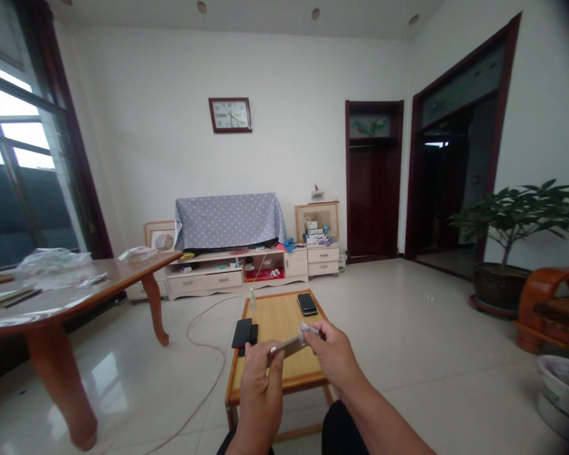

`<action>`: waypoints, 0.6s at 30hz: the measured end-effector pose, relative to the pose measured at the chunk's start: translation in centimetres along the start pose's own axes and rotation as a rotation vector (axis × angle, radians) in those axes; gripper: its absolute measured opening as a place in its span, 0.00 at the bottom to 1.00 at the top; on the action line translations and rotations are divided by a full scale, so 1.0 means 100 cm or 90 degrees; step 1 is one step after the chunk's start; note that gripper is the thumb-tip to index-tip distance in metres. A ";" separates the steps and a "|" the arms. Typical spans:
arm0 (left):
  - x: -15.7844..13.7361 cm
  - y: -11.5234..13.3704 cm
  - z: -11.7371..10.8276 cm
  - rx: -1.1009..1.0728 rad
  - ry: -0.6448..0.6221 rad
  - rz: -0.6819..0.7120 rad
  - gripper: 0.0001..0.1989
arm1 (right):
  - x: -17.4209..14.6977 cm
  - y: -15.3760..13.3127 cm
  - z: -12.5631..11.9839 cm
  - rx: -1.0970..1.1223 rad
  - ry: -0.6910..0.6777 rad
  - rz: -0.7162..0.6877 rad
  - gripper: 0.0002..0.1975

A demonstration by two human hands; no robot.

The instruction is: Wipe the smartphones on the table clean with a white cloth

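Observation:
Above the small wooden table [277,309], my left hand [262,376] is closed around one end of a thin, flat, phone-like device [288,346], seen nearly edge-on. My right hand [336,351] pinches a crumpled whitish wipe [308,330] against the device's far right end. Its fingertips partly cover the wipe. On the tabletop, a dark phone-sized case [241,333] with another dark piece beside it lies left of my hands. A black phone [306,303] rests at the far right corner. A small clear bottle [252,299] stands near the far left corner.
To the left stands a larger wooden table [123,272] bearing plastic bags [52,262]. A cable [224,360] runs across the floor. A low white cabinet [208,284] lines the back wall. At right are a potted plant [500,272], a wooden chair [545,297] and a white bucket [559,395].

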State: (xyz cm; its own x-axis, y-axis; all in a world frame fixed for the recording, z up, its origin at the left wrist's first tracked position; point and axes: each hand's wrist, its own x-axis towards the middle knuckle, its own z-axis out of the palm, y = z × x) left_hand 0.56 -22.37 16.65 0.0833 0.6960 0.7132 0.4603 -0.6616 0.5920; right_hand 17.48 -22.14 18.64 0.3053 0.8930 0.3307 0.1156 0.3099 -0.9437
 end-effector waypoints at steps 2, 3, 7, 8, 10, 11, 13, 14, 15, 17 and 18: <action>0.000 -0.002 -0.002 -0.012 0.001 -0.012 0.10 | 0.008 0.009 -0.006 -0.015 0.028 0.013 0.13; -0.001 -0.003 -0.002 -0.015 -0.002 -0.015 0.10 | 0.009 0.010 -0.006 -0.019 0.032 0.014 0.13; -0.004 0.000 0.003 -0.026 -0.020 -0.014 0.10 | -0.004 -0.005 0.006 -0.015 -0.006 -0.019 0.12; -0.004 0.002 0.004 -0.039 -0.022 -0.018 0.10 | -0.009 -0.010 0.010 -0.014 -0.020 -0.029 0.11; -0.002 0.004 0.001 -0.081 -0.017 -0.049 0.11 | -0.013 -0.016 0.013 -0.013 -0.029 -0.041 0.11; 0.000 0.005 -0.002 -0.111 -0.015 -0.074 0.12 | -0.012 -0.016 0.011 -0.013 -0.024 -0.042 0.12; 0.004 0.005 -0.011 -0.176 -0.012 -0.137 0.14 | -0.006 -0.011 0.004 -0.008 0.001 -0.031 0.12; 0.007 0.004 -0.016 -0.213 -0.013 -0.167 0.15 | -0.003 -0.008 -0.001 -0.001 0.015 -0.018 0.13; 0.009 0.003 -0.020 -0.249 -0.009 -0.196 0.16 | 0.001 -0.005 -0.006 0.011 0.028 0.001 0.13; 0.013 0.000 -0.028 -0.329 0.000 -0.242 0.18 | 0.006 -0.004 -0.014 0.054 0.042 0.040 0.16; 0.014 -0.002 -0.030 -0.368 0.006 -0.260 0.18 | 0.006 -0.005 -0.016 0.081 0.041 0.056 0.17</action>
State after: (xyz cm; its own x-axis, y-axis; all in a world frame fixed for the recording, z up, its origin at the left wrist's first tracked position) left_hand -2.07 -22.11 18.70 -0.0045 0.9193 0.3936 -0.0907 -0.3924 0.9153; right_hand 19.14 -22.26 19.31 0.3696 0.8968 0.2431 -0.0330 0.2741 -0.9611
